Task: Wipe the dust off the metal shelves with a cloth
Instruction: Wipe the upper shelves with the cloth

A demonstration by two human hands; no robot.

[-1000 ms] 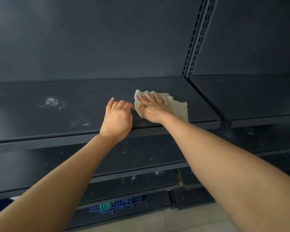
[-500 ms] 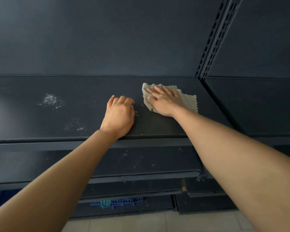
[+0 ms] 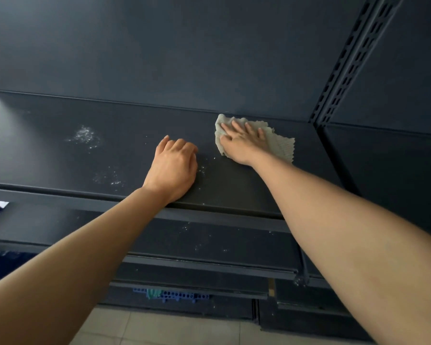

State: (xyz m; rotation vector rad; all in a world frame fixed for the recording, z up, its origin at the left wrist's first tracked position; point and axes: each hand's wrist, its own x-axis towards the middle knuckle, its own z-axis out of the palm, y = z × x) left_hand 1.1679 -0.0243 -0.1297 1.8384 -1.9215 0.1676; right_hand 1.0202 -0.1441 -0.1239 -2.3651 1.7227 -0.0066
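Observation:
A dark metal shelf (image 3: 47, 165) runs across the view, with white dust patches (image 3: 84, 136) on its left half and specks near the middle. A pale grey cloth (image 3: 280, 144) lies flat near the shelf's back edge, right of centre. My right hand (image 3: 241, 143) presses on it with straight, spread fingers. My left hand (image 3: 172, 170) rests on the shelf near the front edge, left of the cloth, fingers loosely curled, holding nothing.
A slotted upright post (image 3: 348, 61) divides this bay from the one on the right. Lower dusty shelves (image 3: 209, 242) step out beneath. A blue perforated plastic piece (image 3: 174, 295) lies at the bottom, above the tiled floor (image 3: 159, 329).
My right hand has pushed the cloth away from the front edge toward the back of the shelf. My left hand has stayed in place on the shelf, and the view has tilted.

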